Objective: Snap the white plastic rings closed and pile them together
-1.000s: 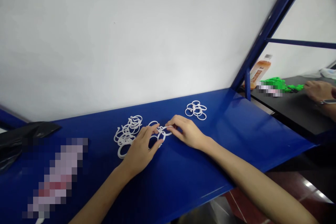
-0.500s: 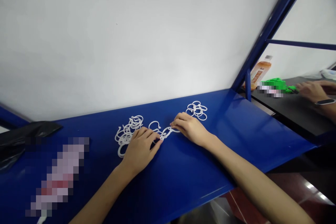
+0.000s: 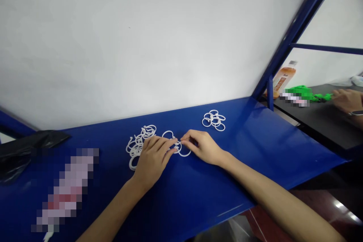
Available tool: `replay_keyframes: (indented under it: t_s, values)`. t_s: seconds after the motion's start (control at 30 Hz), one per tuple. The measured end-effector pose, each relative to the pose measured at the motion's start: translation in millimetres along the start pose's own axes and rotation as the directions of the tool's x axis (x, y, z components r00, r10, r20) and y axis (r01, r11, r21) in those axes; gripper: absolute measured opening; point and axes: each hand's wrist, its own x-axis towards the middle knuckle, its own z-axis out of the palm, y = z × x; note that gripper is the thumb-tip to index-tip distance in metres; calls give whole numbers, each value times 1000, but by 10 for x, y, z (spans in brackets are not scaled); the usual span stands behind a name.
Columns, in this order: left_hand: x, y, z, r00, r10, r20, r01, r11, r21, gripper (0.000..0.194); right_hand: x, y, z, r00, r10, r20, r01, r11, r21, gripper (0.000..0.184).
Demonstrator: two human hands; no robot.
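My left hand is closed, with thumb and forefinger on white plastic rings at the middle of the blue tabletop. Opposite it, my right hand pinches the edge of a white ring, which overlaps the rings at my left fingertips. The exact grip points are partly hidden by the fingers. Just behind them lies another white ring. A tangled heap of white rings, some with small catches showing, lies beside and partly behind my left hand. Farther right is a smaller cluster of rings.
At the left are a black plastic bag and a blurred pinkish packet. A white wall backs the blue table; a blue frame post rises right. Beyond it are a bottle, green material and another person's hand.
My right hand has shifted slightly left and nearer my left hand, its fingers regripping. The ring at its fingertips now lies lower, with its loop showing. The other person's hand moved right.
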Motion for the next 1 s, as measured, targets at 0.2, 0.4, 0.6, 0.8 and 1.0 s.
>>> replay_keyframes:
  t_s: [0.2, 0.4, 0.6, 0.8, 1.0]
  values:
    - [-4, 43, -30, 997, 33, -72, -30, 998, 53, 14, -31, -35, 63, 995, 15, 98, -30, 988, 152, 18]
    - [-26, 17, 4, 993, 88, -84, -86, 996, 34, 31, -53, -139, 100, 993, -58, 106, 43, 989, 142, 18]
    - [21, 5, 23, 998, -51, -41, 41, 977, -209, 16, -26, -89, 88, 999, -33, -18, 35, 994, 103, 15]
    - [24, 40, 21, 989, -147, 18, 145, 935, -324, 10, -20, -78, 70, 998, -57, -35, 60, 993, 97, 11]
    - [25, 42, 13, 979, -201, 27, 197, 913, -356, 8, -22, -90, 76, 997, -53, -53, 58, 993, 107, 12]
